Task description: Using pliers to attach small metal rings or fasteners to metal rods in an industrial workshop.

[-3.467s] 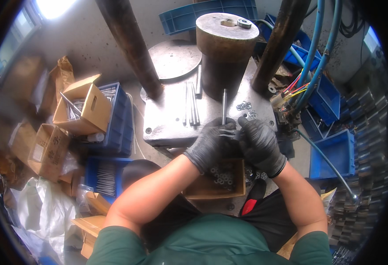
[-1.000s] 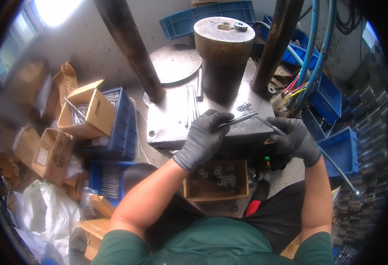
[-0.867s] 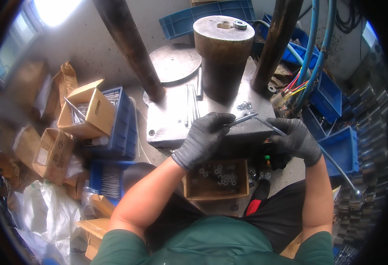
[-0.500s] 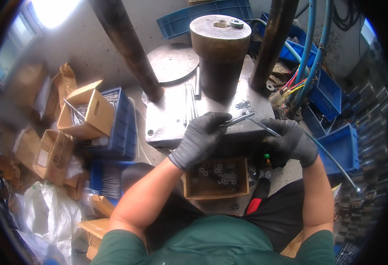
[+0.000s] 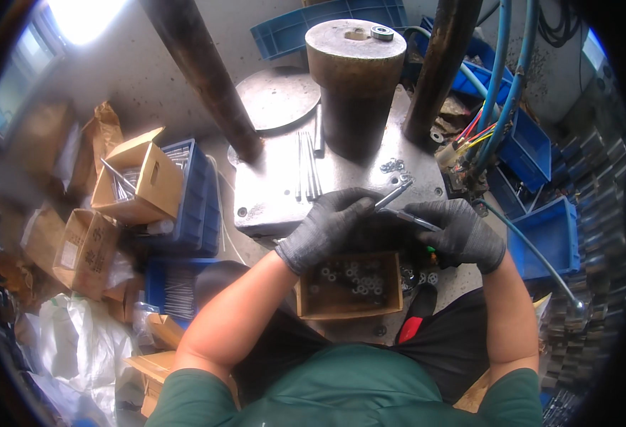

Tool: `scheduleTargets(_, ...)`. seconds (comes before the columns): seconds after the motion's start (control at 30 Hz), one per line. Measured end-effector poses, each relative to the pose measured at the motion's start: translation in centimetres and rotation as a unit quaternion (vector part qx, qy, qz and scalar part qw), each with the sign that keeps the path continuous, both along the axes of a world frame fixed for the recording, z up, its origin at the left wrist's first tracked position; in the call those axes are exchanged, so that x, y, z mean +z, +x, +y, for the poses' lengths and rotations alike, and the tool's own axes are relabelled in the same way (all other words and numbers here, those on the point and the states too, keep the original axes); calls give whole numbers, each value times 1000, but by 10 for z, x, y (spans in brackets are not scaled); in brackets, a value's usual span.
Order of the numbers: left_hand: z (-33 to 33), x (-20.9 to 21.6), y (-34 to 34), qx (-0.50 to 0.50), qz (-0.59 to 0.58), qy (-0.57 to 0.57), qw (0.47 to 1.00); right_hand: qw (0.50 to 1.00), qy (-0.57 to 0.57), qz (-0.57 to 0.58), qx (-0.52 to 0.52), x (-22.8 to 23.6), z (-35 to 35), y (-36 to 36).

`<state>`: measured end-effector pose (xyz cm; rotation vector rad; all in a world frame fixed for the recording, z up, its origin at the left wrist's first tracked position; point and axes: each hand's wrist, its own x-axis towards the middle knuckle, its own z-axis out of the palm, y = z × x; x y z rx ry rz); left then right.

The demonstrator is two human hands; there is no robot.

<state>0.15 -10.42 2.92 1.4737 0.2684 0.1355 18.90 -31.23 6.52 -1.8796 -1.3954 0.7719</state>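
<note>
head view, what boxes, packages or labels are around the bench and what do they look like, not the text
Open cardboard box: left of the steel plate, brown, flaps up, thin metal rods inside.
Printed cardboard carton: lower left, brown, closed, dark print on its side.
Small cardboard tray: just below the hands, shallow, holds metal washers.
White plastic bags: bottom left, crumpled.
No screens or signs in view.

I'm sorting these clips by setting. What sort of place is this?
Most likely a small metal workshop or factory bench. The gloved left hand and right hand hold thin metal rods over a steel machine plate, with a box of washers below and blue parts crates around.
</note>
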Motion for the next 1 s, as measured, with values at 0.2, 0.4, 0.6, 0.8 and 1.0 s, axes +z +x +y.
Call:
scheduleTargets(0.2, -1, -4, 1, -9, 9, -60, 998, 998, -57, 29, -1, 18, 6, -11)
scheduleTargets(0.4, 1, -6, 2, -20, 32, -89, 995, 999, -17, 19, 22, 15, 3, -5)
scheduleTargets(0.6, -4, 1, 3, -19, 50, -93, 994, 998, 22, -44, 26, 17, -2, -3)
scheduleTargets(0.8, -3, 0, 4, -43, 55, -153, 986, 985, 102, -133, 35, -1, -2, 1)
scheduleTargets(1.0, -6, 0, 1, -7, 43, -145, 989, 987, 92, -126, 34, 1, -1, -1)
